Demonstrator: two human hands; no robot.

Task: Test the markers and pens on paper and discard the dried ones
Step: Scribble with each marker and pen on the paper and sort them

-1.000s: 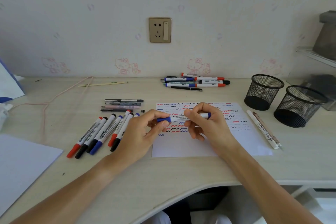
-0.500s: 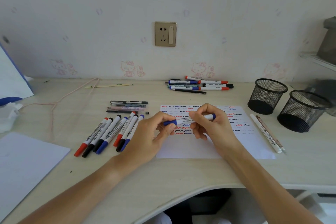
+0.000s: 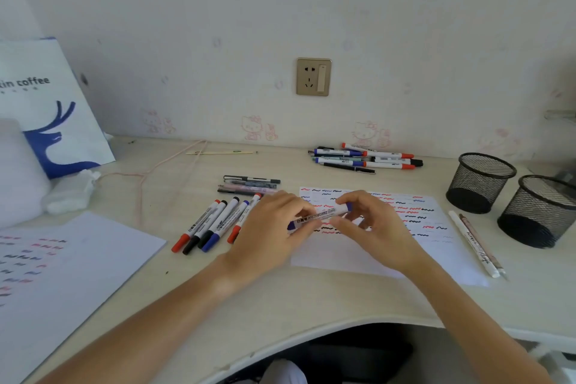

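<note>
Both hands hold one blue whiteboard marker (image 3: 321,215) level above the test paper (image 3: 436,227), which is covered in red, blue and black squiggles. My left hand (image 3: 271,234) pinches its capped blue end; my right hand (image 3: 374,231) grips the other end. A row of several markers (image 3: 215,224) with red, black and blue caps lies just left of my left hand. Thin pens (image 3: 249,185) lie behind that row. Another pile of markers (image 3: 367,157) rests near the wall.
Two black mesh cups (image 3: 481,182) (image 3: 542,212) stand at the right. Two white pens (image 3: 477,243) lie beside the paper's right edge. A second scribbled sheet (image 3: 62,274) lies at front left, a coffee bag (image 3: 46,103) at back left, and a pink cord (image 3: 149,171) crosses the desk.
The view has swung left and up, revealing the coffee bag and second sheet. Both hands kept hold of the blue marker, now tilted slightly with the cap end lower.
</note>
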